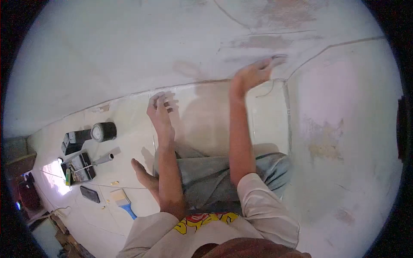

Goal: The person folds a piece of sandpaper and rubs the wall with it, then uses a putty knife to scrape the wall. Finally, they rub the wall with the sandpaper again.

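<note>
So I'm sat on the pale floor with my legs bent, grey pants on, one bare foot poking out to my left. My right hand is reaching up to the wall in front of me, near the corner where it meets the side wall. Those fingers are kinda narrow, bunched together and pointing right, but they're blurry, so I honestly can't tell if they're pinching something thin or actually touching the wall. The wall runs along past both my hands, with scuffed brownish patches and a crack or two above my right one. My left hand is down by the base of the wall, fingers loosely curled and a bit apart, with its shadow just beside it. Off to my left there's a black lamp-looking thing, and near it a black tray full of small stuff, with a grey handle sticking out toward me. Closer in are a dark phone lying flat and a wide brush with a blue handle, plus some small yellow bits around them.
</note>
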Demonstrator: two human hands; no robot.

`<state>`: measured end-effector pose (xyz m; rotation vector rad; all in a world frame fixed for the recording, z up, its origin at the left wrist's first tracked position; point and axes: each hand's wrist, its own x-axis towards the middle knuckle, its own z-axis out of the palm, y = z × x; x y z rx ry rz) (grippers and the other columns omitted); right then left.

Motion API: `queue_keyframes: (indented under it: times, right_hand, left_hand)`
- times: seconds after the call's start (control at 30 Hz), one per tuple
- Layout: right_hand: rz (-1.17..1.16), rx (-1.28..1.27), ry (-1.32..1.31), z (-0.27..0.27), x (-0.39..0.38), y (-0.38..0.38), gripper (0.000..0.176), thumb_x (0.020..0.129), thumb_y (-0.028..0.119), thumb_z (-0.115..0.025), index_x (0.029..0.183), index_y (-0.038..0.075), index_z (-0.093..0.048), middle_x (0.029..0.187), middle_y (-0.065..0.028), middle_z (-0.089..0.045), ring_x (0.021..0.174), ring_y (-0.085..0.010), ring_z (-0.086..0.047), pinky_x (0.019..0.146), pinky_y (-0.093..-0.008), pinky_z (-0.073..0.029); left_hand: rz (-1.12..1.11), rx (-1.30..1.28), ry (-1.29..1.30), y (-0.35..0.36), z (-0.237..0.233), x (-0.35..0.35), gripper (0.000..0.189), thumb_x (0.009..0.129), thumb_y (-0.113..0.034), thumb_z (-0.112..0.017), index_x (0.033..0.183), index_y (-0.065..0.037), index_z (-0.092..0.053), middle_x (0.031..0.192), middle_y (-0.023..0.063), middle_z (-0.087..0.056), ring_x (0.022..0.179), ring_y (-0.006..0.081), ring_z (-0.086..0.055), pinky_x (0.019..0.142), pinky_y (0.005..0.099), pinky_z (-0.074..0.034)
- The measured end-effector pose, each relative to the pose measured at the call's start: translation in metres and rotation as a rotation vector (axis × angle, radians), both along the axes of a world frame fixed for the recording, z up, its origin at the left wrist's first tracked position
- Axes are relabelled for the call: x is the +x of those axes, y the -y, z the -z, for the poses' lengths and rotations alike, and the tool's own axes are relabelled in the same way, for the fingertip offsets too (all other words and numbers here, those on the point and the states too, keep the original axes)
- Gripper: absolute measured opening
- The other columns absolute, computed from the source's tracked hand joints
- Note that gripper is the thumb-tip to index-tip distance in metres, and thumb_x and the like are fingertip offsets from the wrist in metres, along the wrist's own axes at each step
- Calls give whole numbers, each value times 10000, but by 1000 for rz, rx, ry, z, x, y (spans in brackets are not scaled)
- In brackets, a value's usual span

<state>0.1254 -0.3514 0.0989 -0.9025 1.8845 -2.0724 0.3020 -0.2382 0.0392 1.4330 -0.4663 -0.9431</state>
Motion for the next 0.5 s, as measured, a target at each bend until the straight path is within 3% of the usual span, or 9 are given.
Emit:
queue_keyframes:
  times: [0.03, 0.1, 0.13, 0.2, 0.27, 0.4, 0.5]
  right_hand:
    - [-156, 145, 227, 18, 11, -5, 506, 1019, 169, -372, 1435, -102, -273, 1465, -287, -340, 1350, -342, -379, 1144, -378, -245]
    - [-86, -128, -11, 44, 56, -7, 537, 1010, 125, -364, 1476, -72, -185, 1540, -246, -211, 1422, -320, -261, 1154, -372, -210]
    - [-201, -44, 176, 26, 80, -25, 550, 1002, 94, -352, 1487, -65, -146, 1562, -226, -159, 1451, -310, -175, 1168, -362, -166]
    - [-247, -59, 115, 23, 93, -31, 554, 1011, 116, -357, 1480, -83, -140, 1560, -240, -148, 1458, -309, -148, 1165, -356, -161]
    - [-135, -28, -3, 23, 75, -20, 530, 1017, 133, -364, 1461, -102, -196, 1536, -266, -207, 1425, -326, -255, 1140, -358, -232]
    - [32, -11, -7, 32, -16, 18, 445, 1026, 183, -384, 1304, -160, -436, 1290, -332, -511, 1193, -374, -522, 1043, -396, -382]
    - [-68, -132, 169, -2, -27, 2, 460, 1023, 197, -401, 1309, -163, -429, 1283, -331, -517, 1194, -373, -519, 1042, -391, -385]
  left_hand:
    - [30, 11, 9, 2, -4, -5, 227, 944, -151, -511, 1080, 18, -577, 947, 106, -664, 744, 163, -626, 631, 287, -487]
    - [84, 17, 11, 4, -4, -16, 227, 945, -150, -510, 1082, 18, -577, 950, 105, -664, 754, 160, -629, 632, 284, -488]
    - [115, 4, 20, 4, 2, -15, 225, 947, -146, -508, 1084, 17, -578, 949, 103, -664, 762, 158, -631, 629, 279, -485]
    - [161, -15, 30, 2, 6, -13, 224, 948, -143, -506, 1087, 17, -579, 947, 101, -664, 770, 157, -633, 626, 274, -483]
    - [153, 5, 127, -1, 6, -7, 300, 927, -211, -554, 1123, 15, -583, 956, 91, -643, 797, 165, -609, 631, 277, -493]
    - [66, 79, 109, -3, 4, 4, 284, 933, -214, -553, 1117, -1, -590, 940, 88, -638, 794, 159, -598, 621, 272, -489]
    - [77, 15, 104, -4, 2, 2, 280, 931, -205, -555, 1120, -2, -590, 949, 88, -641, 771, 156, -598, 617, 282, -490]
